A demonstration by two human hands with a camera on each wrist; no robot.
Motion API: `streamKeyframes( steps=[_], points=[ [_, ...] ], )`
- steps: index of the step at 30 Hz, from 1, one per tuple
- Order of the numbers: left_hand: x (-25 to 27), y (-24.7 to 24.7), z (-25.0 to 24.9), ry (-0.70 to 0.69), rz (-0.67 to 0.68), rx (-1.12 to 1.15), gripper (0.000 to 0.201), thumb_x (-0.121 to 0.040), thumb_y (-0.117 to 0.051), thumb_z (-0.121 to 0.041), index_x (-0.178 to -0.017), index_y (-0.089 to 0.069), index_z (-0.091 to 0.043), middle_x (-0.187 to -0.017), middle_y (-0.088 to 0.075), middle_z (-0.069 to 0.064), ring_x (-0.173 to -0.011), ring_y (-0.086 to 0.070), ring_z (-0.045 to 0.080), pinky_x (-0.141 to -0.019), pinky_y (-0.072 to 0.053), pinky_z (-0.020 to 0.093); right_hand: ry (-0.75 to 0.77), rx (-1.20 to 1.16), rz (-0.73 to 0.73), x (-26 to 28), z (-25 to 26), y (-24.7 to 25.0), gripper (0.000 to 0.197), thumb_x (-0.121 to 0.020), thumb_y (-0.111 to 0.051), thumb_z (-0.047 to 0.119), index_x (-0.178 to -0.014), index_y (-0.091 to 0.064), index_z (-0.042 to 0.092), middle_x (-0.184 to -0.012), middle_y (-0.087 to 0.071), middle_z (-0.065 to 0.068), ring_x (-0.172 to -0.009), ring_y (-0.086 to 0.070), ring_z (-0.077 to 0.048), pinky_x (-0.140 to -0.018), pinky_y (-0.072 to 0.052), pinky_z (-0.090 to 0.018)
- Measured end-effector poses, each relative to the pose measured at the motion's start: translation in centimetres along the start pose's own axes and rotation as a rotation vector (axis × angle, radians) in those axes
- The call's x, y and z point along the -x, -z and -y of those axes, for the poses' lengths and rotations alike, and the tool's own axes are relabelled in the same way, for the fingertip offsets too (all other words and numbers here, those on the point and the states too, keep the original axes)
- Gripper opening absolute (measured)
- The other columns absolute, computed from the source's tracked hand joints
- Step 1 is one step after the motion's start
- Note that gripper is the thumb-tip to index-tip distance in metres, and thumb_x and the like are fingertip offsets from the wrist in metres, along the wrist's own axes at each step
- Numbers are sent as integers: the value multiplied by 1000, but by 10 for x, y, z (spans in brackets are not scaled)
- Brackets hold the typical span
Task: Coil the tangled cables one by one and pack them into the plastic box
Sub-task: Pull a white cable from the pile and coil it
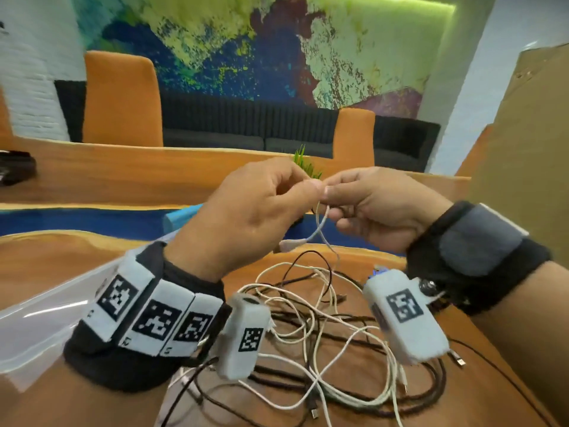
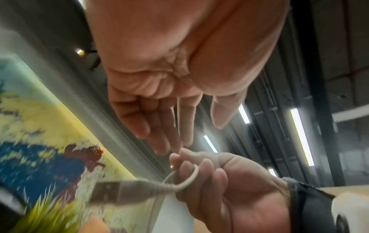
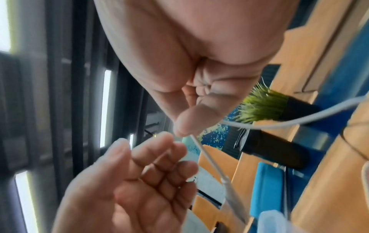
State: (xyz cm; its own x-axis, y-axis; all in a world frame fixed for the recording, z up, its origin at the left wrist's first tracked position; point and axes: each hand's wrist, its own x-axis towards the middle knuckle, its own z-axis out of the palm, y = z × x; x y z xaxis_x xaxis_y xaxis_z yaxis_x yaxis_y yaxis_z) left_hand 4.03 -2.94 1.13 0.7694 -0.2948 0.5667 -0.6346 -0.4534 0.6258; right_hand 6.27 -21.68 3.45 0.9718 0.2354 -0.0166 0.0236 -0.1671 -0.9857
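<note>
White cable [image 1: 320,224] hangs in the air between two raised hands, above a tangle of white and dark cables [image 1: 323,328] on the wooden table [image 1: 46,266]. Left of that tangle, the clear plastic box [image 1: 37,322] sits at the table's near left edge, partly hidden by the left forearm. The left hand [image 1: 246,220] is above the tangle with its fingers extended toward the cable; whether they pinch it cannot be told. The right hand [image 1: 378,208] meets it fingertip to fingertip and is curled around the white cable.

From the left wrist camera, a detail hidden from the head camera: the cable makes a small loop around the right hand's fingers [image 2: 205,170], and its USB plug [image 2: 111,191] sticks out to the left. From the right wrist camera, the cable leaves the right thumb and runs down to the plug.

Square black-and-white code markers sit on both wristbands; no writing can be read. Right of the tangle, the table edge is close.
</note>
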Motion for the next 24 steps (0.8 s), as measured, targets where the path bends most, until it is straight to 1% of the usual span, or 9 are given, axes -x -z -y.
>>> streamKeyframes(
  steps=[2,4,8,12,14,17,19,22,24],
  points=[
    [3,-1,-3,21,85,-166,25,-90,-60,-53,-93,-68,-30,-80,-69,-10,-73,-62,2,-65,-53,30,13,-162,29,-3,-5,-2,22,-93,-56,6,-111,-65,-4,-76,-65,-9,-61,-59,-10,-52,-54,-17],
    [4,-6,-1,57,57,-217,25,-85,-66,-54,-93,-66,-31,-82,-69,-11,-77,-64,4,-69,-55,31,43,-224,45,-4,-6,-2,28,-92,-51,2,-116,-63,-6,-82,-64,-13,-67,-62,-14,-56,-57,-19],
    [-2,-11,11,101,-57,-176,19,-86,-71,-45,-86,-65,-28,-77,-68,-8,-73,-63,8,-65,-53,32,108,-78,37,-4,-1,-3,29,-87,-52,-13,-109,-66,0,-86,-69,-15,-72,-66,-20,-63,-58,-24],
    [-5,-15,19,78,-102,-98,13,-88,-72,-35,-84,-65,-25,-73,-68,-7,-70,-64,10,-63,-53,32,208,125,-3,-4,2,-6,27,-81,-66,-10,-106,-67,1,-93,-71,-24,-76,-69,-21,-74,-59,-35],
    [-5,-16,18,40,-106,-97,9,-92,-69,-30,-86,-67,-23,-73,-66,-8,-67,-62,8,-60,-52,30,283,220,-74,-5,3,-9,22,-81,-71,-6,-102,-67,0,-85,-70,-19,-72,-67,-19,-70,-59,-36],
    [-6,-11,21,52,-133,-3,11,-95,-63,-21,-87,-69,-17,-75,-68,-1,-71,-65,17,-67,-57,42,438,567,-201,-15,-3,-10,7,-85,-73,10,-90,-69,9,-75,-67,-4,-62,-59,-10,-59,-54,-30],
    [-6,-6,21,74,-173,154,14,-96,-60,-17,-86,-68,-12,-75,-69,3,-76,-67,23,-73,-58,44,490,823,-262,-28,-15,-7,5,-89,-68,14,-84,-67,16,-75,-61,7,-67,-54,-6,-64,-48,-28],
    [-6,1,12,80,-180,430,15,-98,-56,-13,-87,-65,-13,-72,-67,1,-77,-67,20,-71,-56,31,371,1011,-227,-47,-45,-1,11,-94,-60,20,-90,-70,18,-81,-61,7,-80,-57,-12,-73,-49,-31],
    [-7,7,8,56,-173,578,17,-99,-53,-12,-87,-64,-15,-71,-66,-2,-77,-66,19,-70,-53,28,208,1072,-170,-54,-61,4,18,-96,-59,25,-90,-72,14,-73,-60,5,-77,-59,-18,-71,-52,-35]
  ],
)
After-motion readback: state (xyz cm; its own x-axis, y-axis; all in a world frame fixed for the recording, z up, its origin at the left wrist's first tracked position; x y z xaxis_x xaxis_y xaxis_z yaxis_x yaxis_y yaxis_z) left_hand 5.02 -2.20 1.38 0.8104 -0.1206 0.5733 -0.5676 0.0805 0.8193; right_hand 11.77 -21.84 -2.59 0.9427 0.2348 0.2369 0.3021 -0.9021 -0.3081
